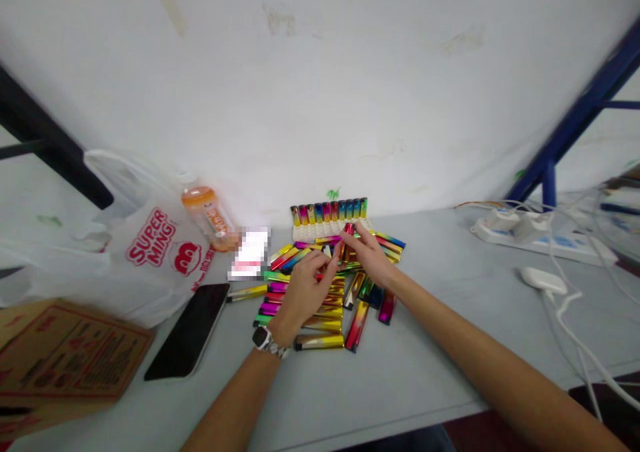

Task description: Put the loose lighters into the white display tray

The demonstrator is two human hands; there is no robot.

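My right hand (373, 255) grips a shiny red-and-gold lighter (349, 229), held upright over the pile. Beside its lower part, my left hand (311, 282) is closed with the fingertips pinched; what lies between them, if anything, is hidden. Loose metallic lighters in yellow, red, purple, green and blue lie around and under both hands, such as a gold one (320, 342) at the front and a red one (357, 325) to its right. Behind the hands, a white rack (320, 231) holds a row of upright lighters (330, 211).
A black phone (190, 332), a cardboard box (70, 365), a white plastic bag (145, 239), an orange drink bottle (207, 215) and a blurred white item (249, 255) stand left. A power strip (540, 239), a white adapter (543, 280) and cables lie right. The wall rises behind.
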